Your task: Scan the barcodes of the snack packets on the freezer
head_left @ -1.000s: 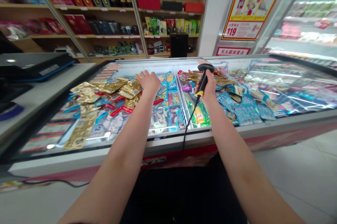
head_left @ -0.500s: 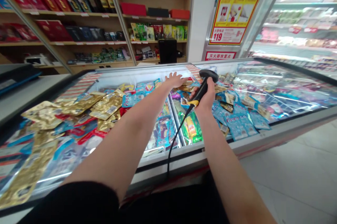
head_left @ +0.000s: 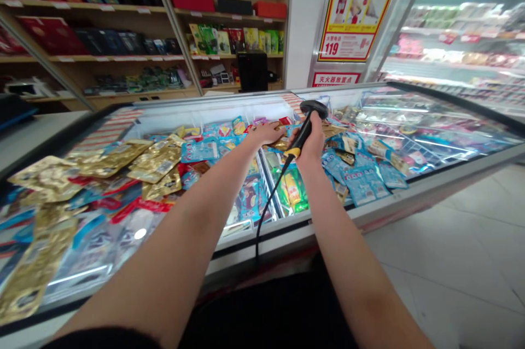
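Note:
In my right hand (head_left: 312, 140) is a black and yellow barcode scanner (head_left: 302, 135), its head pointing up and away, its cable (head_left: 268, 204) trailing down over the freezer's front edge. My left hand (head_left: 268, 133) reaches palm down over the packets near the basket divider, fingers stretched out; whether it touches them I cannot tell. Brown-gold packets (head_left: 282, 143) lie by its fingertips, partly hidden. Blue snack packets (head_left: 199, 150) spread to the left of it. Green packets (head_left: 293, 189) lie below the scanner, and more blue packets (head_left: 363, 176) are heaped to the right.
The chest freezer (head_left: 353, 216) spans the view, with gold packets (head_left: 158, 160) piled at its left on the glass. Behind stand wooden shelves (head_left: 229, 15) with boxes and bottles, a dark monitor (head_left: 252, 71) and a red-yellow poster (head_left: 361, 4). A lit display fridge (head_left: 463, 32) is at right.
My left hand has lowered from above the freezer toward the packets. The scanner stays in my right hand. The view has shifted, moving the scene slightly left and up.

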{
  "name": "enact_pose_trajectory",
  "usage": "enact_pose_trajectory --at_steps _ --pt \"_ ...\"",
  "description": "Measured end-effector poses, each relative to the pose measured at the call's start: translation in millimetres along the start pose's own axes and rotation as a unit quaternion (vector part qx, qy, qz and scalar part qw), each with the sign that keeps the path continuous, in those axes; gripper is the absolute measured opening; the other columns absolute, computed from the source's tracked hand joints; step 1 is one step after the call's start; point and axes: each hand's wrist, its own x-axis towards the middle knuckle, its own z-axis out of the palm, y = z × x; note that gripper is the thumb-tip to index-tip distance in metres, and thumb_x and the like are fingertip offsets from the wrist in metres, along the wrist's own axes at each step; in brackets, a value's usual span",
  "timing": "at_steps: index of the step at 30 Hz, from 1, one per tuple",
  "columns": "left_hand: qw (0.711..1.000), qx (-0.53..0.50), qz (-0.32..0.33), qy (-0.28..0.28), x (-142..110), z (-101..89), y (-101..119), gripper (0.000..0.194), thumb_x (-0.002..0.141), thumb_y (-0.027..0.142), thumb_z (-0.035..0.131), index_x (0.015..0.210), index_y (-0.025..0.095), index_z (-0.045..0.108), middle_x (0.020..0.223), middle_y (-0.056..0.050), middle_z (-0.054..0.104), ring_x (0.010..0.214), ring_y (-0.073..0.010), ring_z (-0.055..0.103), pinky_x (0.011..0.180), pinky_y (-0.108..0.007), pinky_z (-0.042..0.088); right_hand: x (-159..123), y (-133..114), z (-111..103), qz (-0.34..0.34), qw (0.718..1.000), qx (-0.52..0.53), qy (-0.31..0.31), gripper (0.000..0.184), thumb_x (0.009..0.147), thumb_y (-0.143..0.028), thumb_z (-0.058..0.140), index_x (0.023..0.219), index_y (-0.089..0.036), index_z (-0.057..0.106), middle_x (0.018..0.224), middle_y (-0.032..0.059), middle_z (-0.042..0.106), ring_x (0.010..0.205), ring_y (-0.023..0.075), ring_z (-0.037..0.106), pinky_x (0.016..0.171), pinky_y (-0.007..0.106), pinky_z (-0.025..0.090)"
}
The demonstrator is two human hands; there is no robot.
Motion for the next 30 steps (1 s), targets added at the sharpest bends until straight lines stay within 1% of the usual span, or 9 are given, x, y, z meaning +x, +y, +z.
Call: enact_pose_trajectory --at_steps 3,8,11,13,15,18,23,27,30 --pt "0.999 -0.007 -0.039 -0.009 -38 0.6 7 0.078 0.092 0.074 0.027 0.158 0.033 0.039 0.165 -0.008 0.036 0.149 -0.0425 0.033 0.117 -0.068 0.021 0 -1 -6 0.052 0.998 -0.023 0.021 0.038 0.094 -0.053 0.056 0.073 -0.022 0.049 0.047 -0.0051 0.053 0.033 0.0109 0.049 0.032 0.022 0.038" --pt "0.995 -0.022 -0.088 0.038 -94 7.1 18 0.075 0.093 0.07 0.03 0.155 0.031 0.044 0.162 -0.012 0.041 0.148 -0.0459 0.032 0.114 -0.074 0.017 -18 -3 -25 0.086 0.994 -0.07 0.012 0.034 0.098 -0.041 0.053 0.072 -0.021 0.05 0.046 -0.005 0.052 0.034 0.01 0.05 0.033 0.02 0.038" --pt "0.992 -0.057 -0.096 0.055 -111 5.3 19 0.067 0.095 0.067 0.032 0.143 0.03 0.058 0.151 -0.014 0.055 0.14 -0.0429 0.045 0.114 -0.065 0.029 -33 -5 -34 0.098 0.99 -0.097 -0.03 0.031 0.098 -0.04 0.055 0.074 -0.021 0.051 0.048 -0.0051 0.054 0.034 0.0101 0.05 0.034 0.02 0.039" --pt "0.99 -0.087 -0.096 0.063 -117 1.7 15 0.059 0.098 0.059 0.031 0.13 0.027 0.069 0.139 -0.015 0.065 0.132 -0.039 0.056 0.109 -0.055 0.039 -42 -6 -39 0.097 0.986 -0.122 -0.057 0.028 0.097 -0.041 0.056 0.077 -0.021 0.052 0.049 -0.0057 0.055 0.034 0.0103 0.05 0.034 0.021 0.039" --pt "0.987 -0.09 -0.102 0.085 -120 -1.5 8 0.051 0.1 0.048 0.033 0.12 0.025 0.074 0.132 -0.015 0.069 0.127 -0.0378 0.06 0.107 -0.052 0.042 -50 -8 -44 0.09 0.982 -0.145 -0.085 0.026 0.095 -0.042 0.06 0.081 -0.022 0.054 0.051 -0.0063 0.056 0.034 0.0108 0.051 0.034 0.021 0.039" --pt "0.984 -0.056 -0.133 0.104 -125 -3.4 -6 0.036 0.092 0.034 0.053 0.119 0.025 0.074 0.131 -0.015 0.07 0.126 -0.0397 0.06 0.108 -0.056 0.04 -61 -11 -52 0.09 0.974 -0.173 -0.118 0.025 0.092 -0.044 0.065 0.084 -0.022 0.056 0.053 -0.0061 0.059 0.035 0.0112 0.051 0.034 0.022 0.041" --pt "0.99 -0.008 -0.127 0.062 -134 -10.8 -20 0.045 0.08 0.027 0.067 0.123 0.017 0.071 0.13 -0.021 0.068 0.125 -0.0408 0.061 0.1 -0.047 0.048 -82 -4 -62 0.176 0.95 -0.193 -0.173 0.031 0.096 -0.05 0.059 0.087 -0.021 0.058 0.063 -0.0022 0.068 0.036 0.0114 0.054 0.033 0.022 0.042" --pt "0.991 -0.031 -0.126 0.031 -146 -23.6 -25 0.019 0.066 0.024 0.079 0.083 0.016 0.074 0.095 -0.015 0.076 0.104 -0.0357 0.07 0.086 -0.035 0.051 -92 15 -66 0.201 0.937 -0.217 -0.184 0.026 0.098 -0.043 0.06 0.089 -0.019 0.059 0.077 0.004 0.074 0.05 0.0143 0.067 0.034 0.02 0.044" --pt "0.984 -0.126 -0.125 0.031 -160 -27.2 -32 0.016 0.059 0.02 0.081 0.061 0.02 0.065 0.064 -0.004 0.067 0.082 -0.0269 0.07 0.072 -0.029 0.05 -90 26 -66 0.175 0.943 -0.226 -0.167 0.022 0.098 -0.038 0.061 0.089 -0.017 0.06 0.087 0.007 0.076 0.061 0.016 0.072 0.036 0.021 0.047"
